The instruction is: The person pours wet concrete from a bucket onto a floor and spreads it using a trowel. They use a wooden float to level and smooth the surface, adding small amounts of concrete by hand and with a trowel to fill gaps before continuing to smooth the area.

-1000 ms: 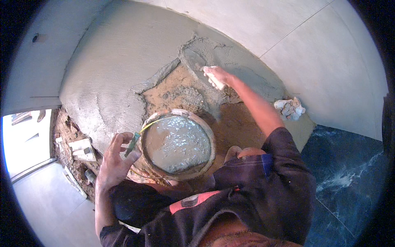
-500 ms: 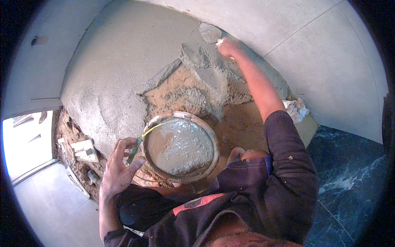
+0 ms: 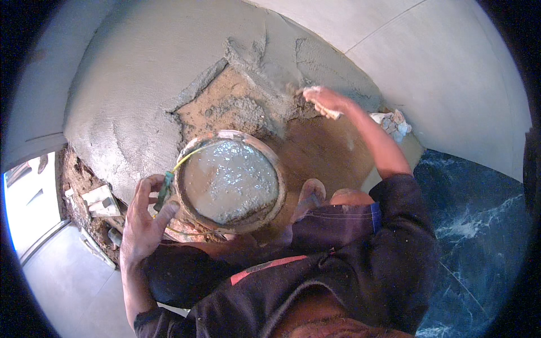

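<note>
Mortar (image 3: 231, 179) lies in the bucket (image 3: 282, 183), which stands right of the rubble (image 3: 74, 167), before the screed layer (image 3: 146, 73).

Two hands (image 3: 140, 226), one bucket (image 3: 282, 183), one green grip (image 3: 164, 189), one trowel handle (image 3: 334, 115), one crumpled bundle (image 3: 393, 123)

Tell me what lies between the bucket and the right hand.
Head view: brown ground lies between the bucket and the right hand, with lumpy grey mortar bordering it on the picture's left.
</note>
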Demonstrator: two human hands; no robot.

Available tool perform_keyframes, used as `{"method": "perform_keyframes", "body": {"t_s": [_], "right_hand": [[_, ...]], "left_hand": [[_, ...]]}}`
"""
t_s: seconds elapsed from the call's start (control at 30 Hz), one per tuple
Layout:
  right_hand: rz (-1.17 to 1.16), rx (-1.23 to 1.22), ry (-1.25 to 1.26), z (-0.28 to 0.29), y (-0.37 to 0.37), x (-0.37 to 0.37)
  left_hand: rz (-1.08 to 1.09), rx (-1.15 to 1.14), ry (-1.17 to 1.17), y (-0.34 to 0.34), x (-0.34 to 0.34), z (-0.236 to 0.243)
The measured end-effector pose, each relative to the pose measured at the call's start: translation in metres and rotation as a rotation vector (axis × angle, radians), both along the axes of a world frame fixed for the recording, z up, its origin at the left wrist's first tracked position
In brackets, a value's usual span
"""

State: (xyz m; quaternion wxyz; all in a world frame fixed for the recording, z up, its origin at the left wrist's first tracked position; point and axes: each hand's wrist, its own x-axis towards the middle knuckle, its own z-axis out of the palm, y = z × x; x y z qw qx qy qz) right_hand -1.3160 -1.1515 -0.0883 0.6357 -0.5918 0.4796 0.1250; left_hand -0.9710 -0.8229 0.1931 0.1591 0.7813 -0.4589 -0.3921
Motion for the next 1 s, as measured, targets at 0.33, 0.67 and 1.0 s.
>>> {"method": "perform_keyframes", "body": {"t_s": [0.33, 0.67, 1.0], "right_hand": [[-0.746, 0.021, -0.013, 0.028, 0.106, -0.055], [0.175, -0.565, -0.112, -0.002, 0.145, 0.024], [-0.159, -0.728, 0.494, 0.026, 0.14, -0.068]], "left_hand": [[0.097, 0.13, 0.121, 0.013, 0.05, -0.05], [-0.014, 0.089, 0.192, -0.004, 0.047, -0.073], [0.021, 0.124, 0.201, 0.005, 0.043, -0.075]]}}
